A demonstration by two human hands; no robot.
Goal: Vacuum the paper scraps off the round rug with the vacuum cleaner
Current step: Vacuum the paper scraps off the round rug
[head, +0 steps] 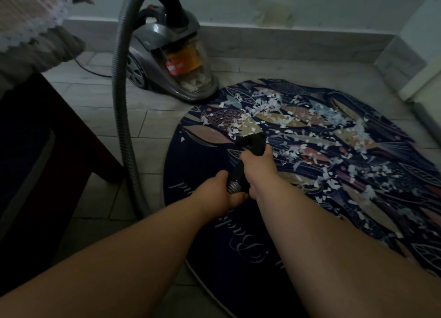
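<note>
Nozzle (253,144): right hand (259,168) | hose end (233,187): left hand (219,193), seemingly | scraps (269,108): just ahead

Hands (259,168) on hose (121,103) and nozzle (254,143) amid scraps (274,108)

You're showing two arms, both bare. Your left forearm (119,258) is showing bare skin along its whole visible length, wrist to frame edge. Your right forearm (334,234) is showing same, bare to frame edge. Your left hand (220,193) and right hand (259,168) are going bare too. Dim light is blurring your fingers; nails and fine marks too dark to tell.
</note>
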